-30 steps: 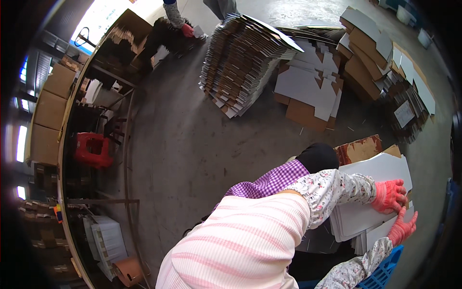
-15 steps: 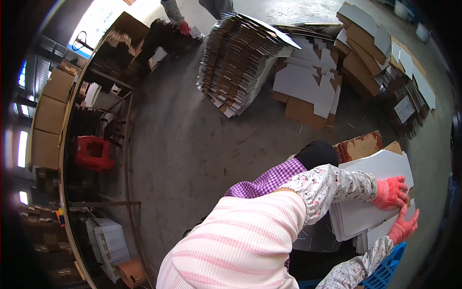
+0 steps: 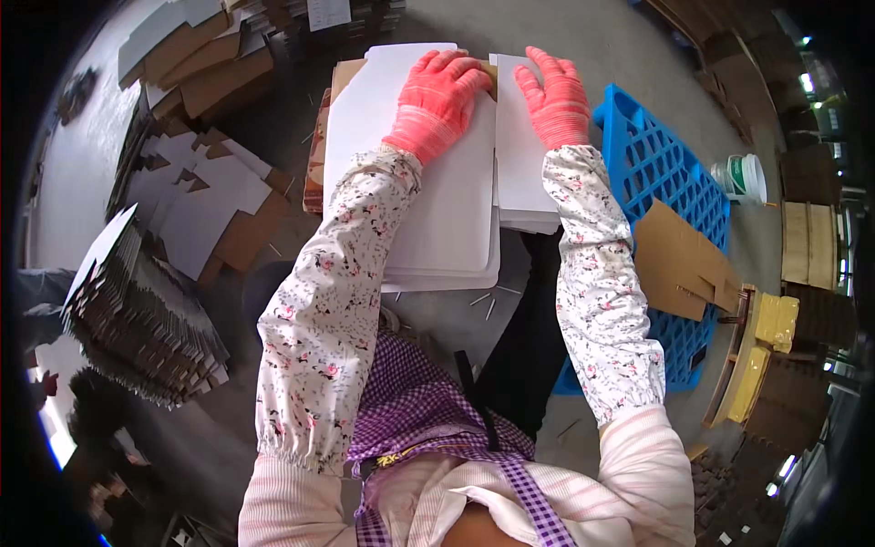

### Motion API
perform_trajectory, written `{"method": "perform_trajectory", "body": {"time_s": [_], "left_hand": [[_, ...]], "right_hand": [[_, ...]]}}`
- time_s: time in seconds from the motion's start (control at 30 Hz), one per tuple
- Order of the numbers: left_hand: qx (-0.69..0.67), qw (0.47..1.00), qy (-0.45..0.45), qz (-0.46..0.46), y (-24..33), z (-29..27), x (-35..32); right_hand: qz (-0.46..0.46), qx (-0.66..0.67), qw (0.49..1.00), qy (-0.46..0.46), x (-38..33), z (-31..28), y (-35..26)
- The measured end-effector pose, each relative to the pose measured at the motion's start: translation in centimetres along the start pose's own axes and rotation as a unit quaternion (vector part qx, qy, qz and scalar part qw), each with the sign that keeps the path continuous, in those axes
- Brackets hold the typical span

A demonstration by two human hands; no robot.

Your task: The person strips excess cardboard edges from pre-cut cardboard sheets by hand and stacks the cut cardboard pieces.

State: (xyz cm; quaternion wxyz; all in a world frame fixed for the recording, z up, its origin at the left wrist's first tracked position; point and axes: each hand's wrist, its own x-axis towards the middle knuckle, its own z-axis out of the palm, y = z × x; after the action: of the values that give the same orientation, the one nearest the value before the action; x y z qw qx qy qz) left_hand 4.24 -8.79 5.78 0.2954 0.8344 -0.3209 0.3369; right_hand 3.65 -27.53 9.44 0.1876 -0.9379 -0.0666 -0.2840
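Observation:
My left hand [image 3: 439, 102], in a red knit glove, lies with fingers apart on the far part of a stack of white cardboard sheets [image 3: 433, 223]. Its fingertips reach the right edge of that stack, where a bit of brown cardboard shows at the gap. My right hand [image 3: 554, 98], gloved alike, rests with fingers spread on a narrower white stack [image 3: 524, 178] close beside the first. Neither hand grips anything that I can see. The surface under both stacks is mostly hidden; a worn red-brown board edge [image 3: 316, 155] sticks out at the left.
A blue plastic pallet [image 3: 670, 159] stands at my right, with a brown cardboard piece [image 3: 685, 260] on it. Beyond it is a white bucket [image 3: 740, 178]. Cut cardboard blanks [image 3: 205, 201] and a tall stack of folded cardboard [image 3: 141, 314] lie on the left. Thin white strips litter the floor.
The view has swung to the right, so the stacks and both arms now sit in the middle. My right hand has shifted farther along its white stack; my left stays on the larger one.

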Motion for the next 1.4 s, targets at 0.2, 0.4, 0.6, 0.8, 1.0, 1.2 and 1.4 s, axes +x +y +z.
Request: {"method": "perform_trajectory", "body": {"time_s": [0.2, 0.4, 0.6, 0.8, 1.0, 1.2, 1.4], "left_hand": [[0.012, 1.0, -0.017, -0.017, 0.1, -0.1, 0.0], [0.013, 1.0, -0.006, -0.021, 0.4, -0.3, -0.2], [0.004, 1.0, -0.004, -0.021, 0.4, 0.0, -0.4], [0.006, 1.0, -0.001, -0.011, 0.1, -0.9, -0.9], [-0.094, 0.995, -0.02, 0.03, 2.3, -2.2, -2.1], [-0.107, 0.987, -0.066, 0.099, 2.7, -2.0, -2.9], [-0.082, 0.99, -0.082, 0.081, 4.1, -3.1, -2.0]], "right_hand": [[-0.005, 0.009, 1.0, 0.005, -0.5, -0.1, -0.2], [0.037, -0.007, 0.999, 0.008, -0.6, -0.3, -0.7], [0.034, -0.01, 0.999, 0.007, -0.7, -0.7, -0.5], [0.031, -0.012, 0.999, 0.0, -0.8, -0.2, -1.0], [0.021, -0.034, 0.999, 0.019, -0.7, -0.1, 0.0], [-0.06, -0.027, 0.995, 0.076, -2.9, -1.7, 1.8], [0.212, -0.249, 0.945, -0.006, -17.9, -10.6, 17.9]]}}
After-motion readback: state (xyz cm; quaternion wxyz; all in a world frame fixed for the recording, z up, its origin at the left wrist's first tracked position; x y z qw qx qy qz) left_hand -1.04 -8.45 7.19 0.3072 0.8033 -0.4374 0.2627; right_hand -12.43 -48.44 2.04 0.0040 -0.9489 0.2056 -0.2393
